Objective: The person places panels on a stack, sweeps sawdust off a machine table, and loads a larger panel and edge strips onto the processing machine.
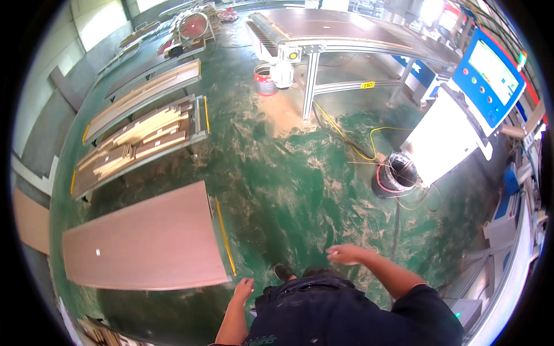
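Observation:
My left hand (pixel 244 286) hangs low beside my body with its fingers curled in, and nothing shows in it. Closest to it is the near right corner of a large reddish-brown panel (pixel 150 239), which lies flat on a low stand with a yellow-striped edge; a gap separates hand and panel. In front of my waist, my right hand (pixel 344 254) is held over the floor, its fingers folded together. No object is visible in that hand, and it touches nothing.
Further left, a rack (pixel 144 138) carries loose wooden strips. Ahead stands a machine table (pixel 340 29) on metal legs, near a red-and-white bucket (pixel 266 81). To the right are a blue control panel (pixel 489 81), a black bin (pixel 397 175) and a yellow cable (pixel 372 141) across the dusty green floor (pixel 277 184).

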### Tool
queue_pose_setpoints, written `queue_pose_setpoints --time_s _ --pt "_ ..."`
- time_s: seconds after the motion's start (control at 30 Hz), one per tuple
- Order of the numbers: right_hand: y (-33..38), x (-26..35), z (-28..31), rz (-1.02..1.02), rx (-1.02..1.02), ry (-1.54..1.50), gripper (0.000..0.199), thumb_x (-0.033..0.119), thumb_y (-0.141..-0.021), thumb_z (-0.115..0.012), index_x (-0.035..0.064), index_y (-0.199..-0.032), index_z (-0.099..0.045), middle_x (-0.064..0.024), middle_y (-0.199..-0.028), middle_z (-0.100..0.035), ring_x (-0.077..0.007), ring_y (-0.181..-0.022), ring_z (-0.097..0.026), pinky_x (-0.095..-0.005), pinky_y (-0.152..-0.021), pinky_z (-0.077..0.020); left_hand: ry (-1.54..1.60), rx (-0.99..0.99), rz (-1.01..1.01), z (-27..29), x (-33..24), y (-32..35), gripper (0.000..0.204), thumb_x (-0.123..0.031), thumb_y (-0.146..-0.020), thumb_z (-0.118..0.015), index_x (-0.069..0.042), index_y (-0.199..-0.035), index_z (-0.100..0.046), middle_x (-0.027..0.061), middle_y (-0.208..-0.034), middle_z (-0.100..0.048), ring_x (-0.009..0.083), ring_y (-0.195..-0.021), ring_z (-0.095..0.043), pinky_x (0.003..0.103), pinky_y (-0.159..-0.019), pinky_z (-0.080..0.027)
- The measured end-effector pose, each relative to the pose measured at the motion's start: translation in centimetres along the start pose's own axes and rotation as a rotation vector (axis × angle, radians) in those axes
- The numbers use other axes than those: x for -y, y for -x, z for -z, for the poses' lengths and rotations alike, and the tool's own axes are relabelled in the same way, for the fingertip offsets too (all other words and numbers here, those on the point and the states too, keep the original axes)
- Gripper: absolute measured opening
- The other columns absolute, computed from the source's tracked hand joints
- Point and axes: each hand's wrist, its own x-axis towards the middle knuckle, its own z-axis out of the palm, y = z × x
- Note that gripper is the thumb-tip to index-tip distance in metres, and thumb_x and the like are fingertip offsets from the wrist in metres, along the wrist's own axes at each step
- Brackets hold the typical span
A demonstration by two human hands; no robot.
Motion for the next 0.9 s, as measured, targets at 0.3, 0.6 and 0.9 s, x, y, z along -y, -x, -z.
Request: queue_pose_setpoints --time_s 0.3,0.6,0.9 --pt "-12.4 -0.6 1.5 0.479 0.04 -0.286 0.043 0.043 -0.089 -0.049 0.011 -0.117 -0.057 -0.0114 -0.123 -0.053 -0.0245 -0.118 -0.046 -0.0335 -0.1 -0.0328 -0.128 0.278 -0.275 0.2 -22.3 -13.2 0.035 -0.031 -0.089 -0.051 -0.001 -0.106 -0.055 0.0047 -0.089 -0.059 0.0145 -0.079 -0.056 0.027 -0.074 -0.045" --pt "-27.6 -4.4 27.0 -0.161 -0.577 0.023 0.041 0.036 -0.08 -0.052 0.0122 -0.113 -0.057 -0.0147 -0.112 -0.055 -0.0369 -0.107 -0.049 -0.047 -0.089 -0.0416 -0.672 0.337 -0.307 7.7 -22.2 -22.5 0.042 -0.031 -0.084 -0.054 -0.005 -0.117 -0.052 0.0097 -0.105 -0.06 0.0278 -0.1 -0.055 0.039 -0.082 -0.045" --pt "-42.1 12.3 52.0 0.269 -0.733 0.104 0.035 0.032 -0.079 -0.054 0.0097 -0.106 -0.058 -0.0163 -0.098 -0.06 -0.0352 -0.095 -0.055 -0.0443 -0.08 -0.0455 -0.383 -0.001 0.207 14.0 -27.3 -32.8 0.04 -0.031 -0.083 -0.052 -0.004 -0.113 -0.052 0.0128 -0.105 -0.059 0.0317 -0.094 -0.056 0.043 -0.076 -0.046"
